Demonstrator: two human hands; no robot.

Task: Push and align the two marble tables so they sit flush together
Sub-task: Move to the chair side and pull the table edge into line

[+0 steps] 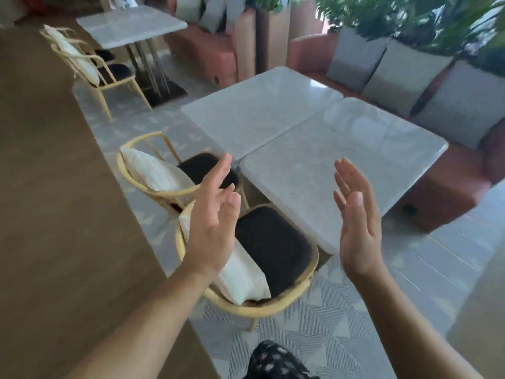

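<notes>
A: What are the hands doing?

B: Both are raised in the air with palms turned toward each other. The left hand (211, 214) is released, fingers loosely spread, grasping nothing. The right hand (356, 220) is the same: flat, fingers extended, holding nothing.

A: And the task's things?

B: Beyond the fingertips of both hands stand two white, grey-veined marble counters with rounded corners. The nearer marble counter (355, 160) lies just past the right hand; its near edge shows between the two hands. The farther marble counter (259, 110) lies beyond the left hand. Their long edges meet along a thin dark seam, and no wide gap shows. At the end nearest the left hand, the rounded corners leave a small notch.

A: Is either hand touching them?

B: Neither; both are held apart from the marble.

A: What lies under the left hand?

B: A yellow-framed chair with a black seat and white cushion (273, 247), directly below it, tucked against the nearer counter. A second matching yellow chair (169, 170) stands just beyond the left hand's thumb side.

A: And past the counters?

B: A terracotta-coloured bench sofa (451, 192) with grey square cushions (404, 77), on the far side from the right hand. The picture is somewhat blurred there.
</notes>
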